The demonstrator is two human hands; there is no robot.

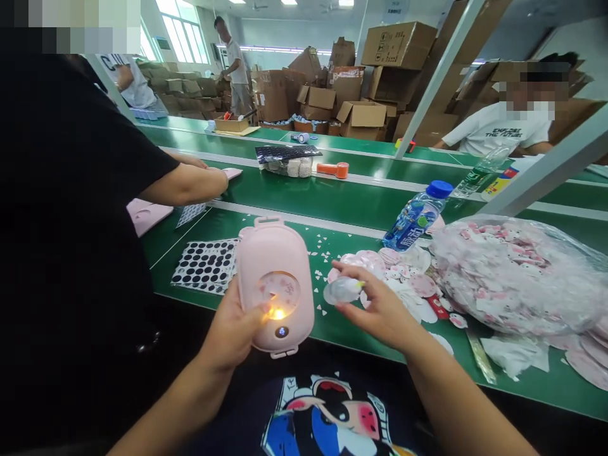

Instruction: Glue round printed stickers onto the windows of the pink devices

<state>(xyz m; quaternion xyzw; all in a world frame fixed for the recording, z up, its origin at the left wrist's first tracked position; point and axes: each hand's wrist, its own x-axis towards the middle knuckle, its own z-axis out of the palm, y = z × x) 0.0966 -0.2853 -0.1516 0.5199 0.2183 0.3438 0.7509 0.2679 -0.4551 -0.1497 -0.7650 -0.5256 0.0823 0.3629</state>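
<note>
My left hand [237, 329] grips a pale pink rounded case [294, 259] by its left side, the thumb lying over its round window. A warm yellow light glows under the thumb, and a small dark display [282, 332] below it shows lit digits. To the right, my right hand [380, 304] pinches a translucent, dome-like plastic piece [341, 290] between thumb and fingers, apart from the case. Left of the case lies a sheet of black round stickers [202, 266]. Small white triangular scraps are scattered on the green table [332, 320] between my hands.
At right stand a large clear bag of printed cutouts [517, 272], loose round cutouts [422, 285] and a blue-capped bottle [418, 215]. A co-worker in black [80, 209] is close at my left. An orange handheld item [333, 170] lies farther back. A slanted post [546, 164] crosses at right.
</note>
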